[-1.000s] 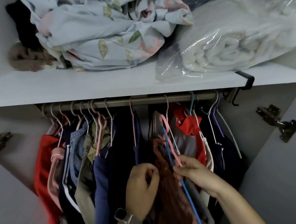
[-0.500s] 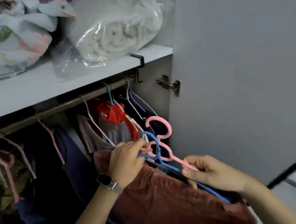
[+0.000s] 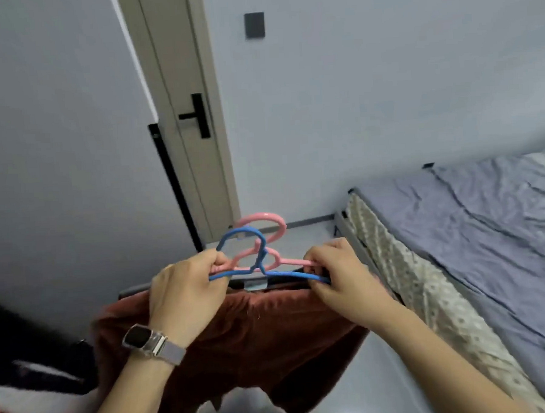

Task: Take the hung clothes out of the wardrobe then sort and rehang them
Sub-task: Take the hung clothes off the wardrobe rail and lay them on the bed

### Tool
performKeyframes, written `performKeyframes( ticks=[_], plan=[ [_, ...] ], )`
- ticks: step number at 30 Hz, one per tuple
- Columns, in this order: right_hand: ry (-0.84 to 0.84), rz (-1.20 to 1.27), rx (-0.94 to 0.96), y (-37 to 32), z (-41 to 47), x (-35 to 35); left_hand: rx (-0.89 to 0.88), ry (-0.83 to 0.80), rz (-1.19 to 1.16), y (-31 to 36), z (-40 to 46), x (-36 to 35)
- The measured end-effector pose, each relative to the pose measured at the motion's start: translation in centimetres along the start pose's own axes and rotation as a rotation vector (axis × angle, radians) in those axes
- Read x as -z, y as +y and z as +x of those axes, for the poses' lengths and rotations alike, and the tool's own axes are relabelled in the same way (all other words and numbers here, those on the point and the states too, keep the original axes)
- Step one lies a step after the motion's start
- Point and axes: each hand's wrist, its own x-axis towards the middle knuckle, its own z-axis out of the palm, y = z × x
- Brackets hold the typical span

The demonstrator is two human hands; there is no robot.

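Observation:
I hold a pink hanger [image 3: 267, 225] and a blue hanger [image 3: 247, 239] level in front of me, hooks pointing away. A rust-brown garment [image 3: 265, 339] and a dark one [image 3: 284, 281] hang from them. My left hand [image 3: 187, 289], with a watch on its wrist, grips the left arms of both hangers. My right hand [image 3: 341, 272] pinches their right arms. The wardrobe rail and the other hung clothes are out of view.
The grey wardrobe door [image 3: 56, 138] stands at the left with a black edge strip [image 3: 175, 192]. Beyond it are a beige room door [image 3: 190, 116] with a black handle and a bed [image 3: 487, 226] with blue-grey sheets at the right. Grey floor [image 3: 384, 374] lies below.
I have turned right, away from the wardrobe, carrying both hangers and their clothes out toward the bed. Both hands keep their grip on the hangers.

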Motion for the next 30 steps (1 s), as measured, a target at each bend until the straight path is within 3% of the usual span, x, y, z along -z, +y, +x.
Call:
performKeyframes(
  ticks=[9, 16, 23, 30],
  plan=[
    [-0.038, -0.276, -0.349, 15.4, -12.6, 12.5, -0.234, -0.352, -0.195, 19.7, 4.6, -11.2],
    [0.159, -0.376, -0.655, 22.8, -21.6, 20.6, -0.458, -0.503, -0.303, 35.7, 6.6, -18.7],
    [0.227, -0.521, -0.962, 29.5, -24.8, 26.4, -0.674, -0.67, -0.4, 48.3, 10.5, -27.3],
    [0.341, -0.573, -1.132, 38.1, -25.8, 31.1, -0.853, -0.758, -0.521, 60.3, 16.5, -34.2]
  ],
)
